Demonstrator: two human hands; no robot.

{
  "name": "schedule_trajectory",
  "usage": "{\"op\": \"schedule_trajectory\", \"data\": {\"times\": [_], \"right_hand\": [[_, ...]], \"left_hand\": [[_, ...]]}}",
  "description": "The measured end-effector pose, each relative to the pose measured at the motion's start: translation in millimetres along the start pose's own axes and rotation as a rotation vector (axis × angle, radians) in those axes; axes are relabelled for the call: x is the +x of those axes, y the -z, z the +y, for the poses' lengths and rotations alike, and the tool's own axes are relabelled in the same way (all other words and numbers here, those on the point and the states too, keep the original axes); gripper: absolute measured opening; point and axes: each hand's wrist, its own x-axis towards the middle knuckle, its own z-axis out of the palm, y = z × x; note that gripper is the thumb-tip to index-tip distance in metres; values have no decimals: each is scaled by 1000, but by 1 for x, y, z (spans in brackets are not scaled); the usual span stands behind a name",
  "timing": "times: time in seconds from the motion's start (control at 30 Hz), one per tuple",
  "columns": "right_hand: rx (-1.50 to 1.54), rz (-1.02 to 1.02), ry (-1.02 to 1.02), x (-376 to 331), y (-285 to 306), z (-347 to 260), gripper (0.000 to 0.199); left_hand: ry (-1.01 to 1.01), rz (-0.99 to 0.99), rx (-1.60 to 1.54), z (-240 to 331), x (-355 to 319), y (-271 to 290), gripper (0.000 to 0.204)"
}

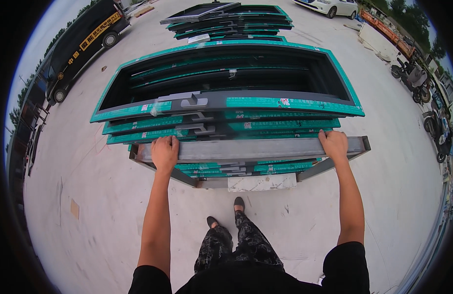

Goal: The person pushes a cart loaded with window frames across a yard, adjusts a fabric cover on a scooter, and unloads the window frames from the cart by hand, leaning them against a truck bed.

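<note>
My left hand [165, 154] is wrapped over the left part of a grey metal push bar [251, 149]. Toward the bar's right end, my right hand [334, 144] grips it the same way, fingers closed over the top. The bar belongs to a metal cart frame [310, 172]. Just beyond it lies a stack of dark window frames [355, 104] edged with green protective film. Grey handle-shaped fittings [194, 102] stick out along the near side of the stack. Low on the cart, under the bar, is a pale marbled panel [262, 183].
Farther ahead stands another stack of green-edged frames [231, 24]. A black van [86, 41] is parked at far left, a white car [329, 6] at far right. Motorbikes [414, 78] line the right side. A brown scrap [75, 209] lies on the concrete ground [103, 220].
</note>
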Motion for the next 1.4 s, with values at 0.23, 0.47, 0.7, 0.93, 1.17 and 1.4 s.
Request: {"op": "schedule_trajectory", "data": {"times": [0.23,0.47,0.7,0.93,1.17,1.4], "right_hand": [[-25,-11,-12,-64,149,-163,47],[-36,-23,-4,-154,311,-324,46],[-21,-22,-14,-208,405,-531,45],[-37,-7,-11,-217,388,-735,48],[-50,-22,-37,-230,262,-915,48],[-43,24,-23,-276,76,-1047,47]], "left_hand": [[-9,-7,-23,-112,13,202,30],[15,-54,-27,-219,-1,420,31],[15,-54,-20,-384,18,572,31],[16,-54,-60,-583,51,617,31],[-21,-40,-89,-795,57,558,31],[-42,45,-74,-991,9,447,30]]}}
